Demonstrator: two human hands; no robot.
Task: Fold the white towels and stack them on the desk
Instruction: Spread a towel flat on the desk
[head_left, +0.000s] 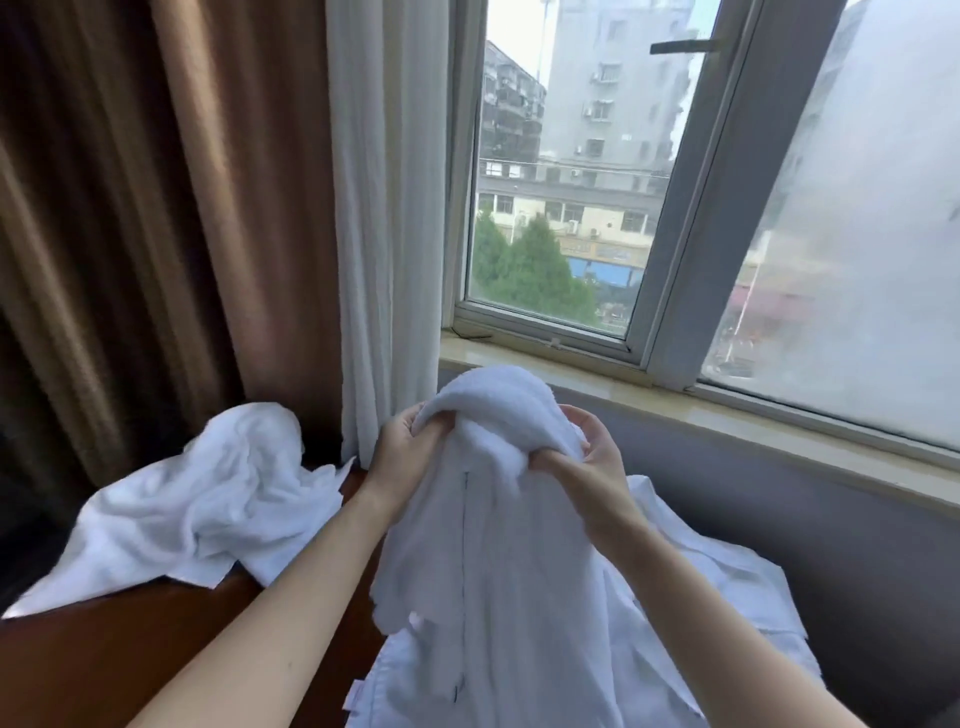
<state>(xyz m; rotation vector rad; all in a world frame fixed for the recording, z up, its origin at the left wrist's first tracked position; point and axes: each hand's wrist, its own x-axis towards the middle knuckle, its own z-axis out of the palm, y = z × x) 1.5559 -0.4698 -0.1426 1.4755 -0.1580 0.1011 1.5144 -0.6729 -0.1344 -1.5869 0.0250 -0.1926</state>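
Window-side brown wooden desk (104, 654): one towel in hand.
Fingers (415, 418) of the left hand (402, 447) and right hand (587, 460) clench the bunched top of a raised white terry towel (498, 545), centre; a crumpled white towel (197, 499) lies left on the desk.

— What can't you make out?
— The held towel (498, 530) swallows the fingertips of the left hand (400, 447) and the right hand (592, 462); its lower end runs off the bottom edge.
— And beneath?
— White cloth (727, 582), mostly covered. The worktop (130, 649) is cut by the edge.
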